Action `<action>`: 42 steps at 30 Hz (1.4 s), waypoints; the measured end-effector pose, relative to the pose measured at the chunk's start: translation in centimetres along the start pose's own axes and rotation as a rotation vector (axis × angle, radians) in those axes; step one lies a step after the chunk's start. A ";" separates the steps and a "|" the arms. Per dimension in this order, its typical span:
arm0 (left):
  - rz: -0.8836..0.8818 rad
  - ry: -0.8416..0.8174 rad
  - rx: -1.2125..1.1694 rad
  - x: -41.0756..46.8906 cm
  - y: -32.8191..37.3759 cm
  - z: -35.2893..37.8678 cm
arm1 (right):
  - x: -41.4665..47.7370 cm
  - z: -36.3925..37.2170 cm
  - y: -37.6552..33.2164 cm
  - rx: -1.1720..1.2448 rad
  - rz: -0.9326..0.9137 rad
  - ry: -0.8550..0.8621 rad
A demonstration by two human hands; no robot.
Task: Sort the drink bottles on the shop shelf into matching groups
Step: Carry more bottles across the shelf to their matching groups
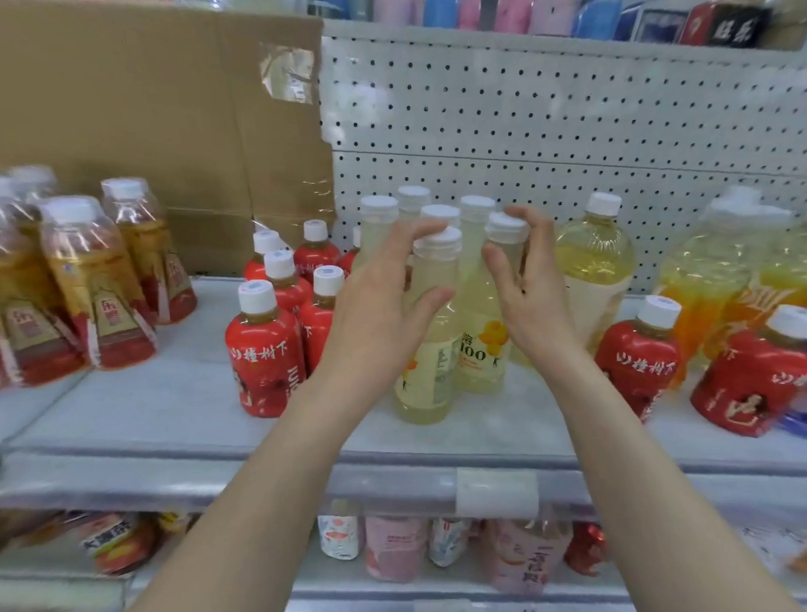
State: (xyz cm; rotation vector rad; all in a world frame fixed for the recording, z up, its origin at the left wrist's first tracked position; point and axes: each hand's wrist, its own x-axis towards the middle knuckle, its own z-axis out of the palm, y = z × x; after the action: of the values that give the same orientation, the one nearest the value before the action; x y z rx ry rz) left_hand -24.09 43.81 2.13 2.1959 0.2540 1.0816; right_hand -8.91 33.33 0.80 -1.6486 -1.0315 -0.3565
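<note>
Both hands on the pale bottles at mid-shelf; sorting is partly done.

The left hand (383, 302) curls round the front one of the pale bottles (428, 350). The right hand (529, 287) pinches a neighbour's neck, so the hands sit apart on either side of the cluster in the middle of the shelf (167, 405). That group looks gathered, and red bottles (266, 352) stand massed just to its left. Red strays (639, 361) of the same sort sit well apart at the right among orange bottles (707, 286), so I judge roughly half remains. The right edge is blurred and cut off, and the hands hide how many pale ones stand behind.
</note>
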 end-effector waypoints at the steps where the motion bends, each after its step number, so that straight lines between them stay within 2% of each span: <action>1: -0.001 0.001 0.004 -0.1 0.0 0.1 | 0.1 0.0 0.1 -0.011 -0.006 0.000; 6: 0.012 -0.012 0.014 -0.2 -0.3 0.2 | 0.4 0.0 0.3 -0.077 -0.012 0.030; 12: 0.043 -0.042 0.007 -0.1 -0.5 -0.2 | -0.2 0.0 -1.1 -0.146 0.067 0.009; 15: 0.062 -0.060 -0.016 0.0 -0.9 -0.4 | -1.1 -0.9 -1.9 -0.259 0.105 -0.007; 19: 0.079 -0.077 -0.021 0.1 -1.3 -0.3 | -3.9 -4.6 -2.0 -0.576 0.033 0.277; 21: 0.083 -0.066 -0.019 0.0 -1.3 -0.2 | -5.0 -7.0 -0.9 -0.738 0.191 0.379; 22: 0.081 -0.059 -0.022 -0.1 -1.2 -0.2 | -5.4 -7.9 0.0 -0.779 0.323 0.357; 24: 0.085 -0.051 -0.013 -0.3 -1.2 -0.2 | -5.9 -8.7 1.4 -0.745 0.562 0.224; 26: 0.089 -0.056 -0.011 -0.5 -1.4 -0.2 | -6.3 -8.5 2.3 -0.650 0.651 0.174; 29: 0.133 -0.021 0.057 -1.3 -1.8 -1.2 | -7.2 -7.8 1.4 -0.630 0.579 0.255; 32: 0.214 0.203 0.255 -2.8 -3.3 -3.7 | -8.5 -6.7 -2.8 -0.534 0.467 0.311; 34: 0.183 0.308 0.338 -3.8 -5.3 -5.9 | -9.4 -5.4 -6.5 -0.415 0.387 0.291; 36: 0.028 0.251 0.367 -4.6 -7.3 -7.8 | -10.2 -3.4 -10.0 -0.298 0.341 0.211; 38: -0.136 0.106 0.304 -5.0 -8.6 -8.9 | -10.5 -0.4 -12.4 -0.223 0.314 0.118; 40: -0.164 0.014 0.234 -5.1 -9.3 -9.5 | -10.6 3.2 -13.5 -0.193 0.287 0.025; 42: -0.136 -0.008 0.217 -5.2 -9.7 -10.3 | -10.4 6.6 -13.4 -0.196 0.268 -0.046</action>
State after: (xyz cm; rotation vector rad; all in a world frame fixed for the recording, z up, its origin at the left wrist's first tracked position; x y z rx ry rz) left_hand -34.19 53.82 -2.94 2.3342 0.5319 1.0091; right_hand -27.02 34.85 -0.10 -1.9526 -0.8152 -0.2477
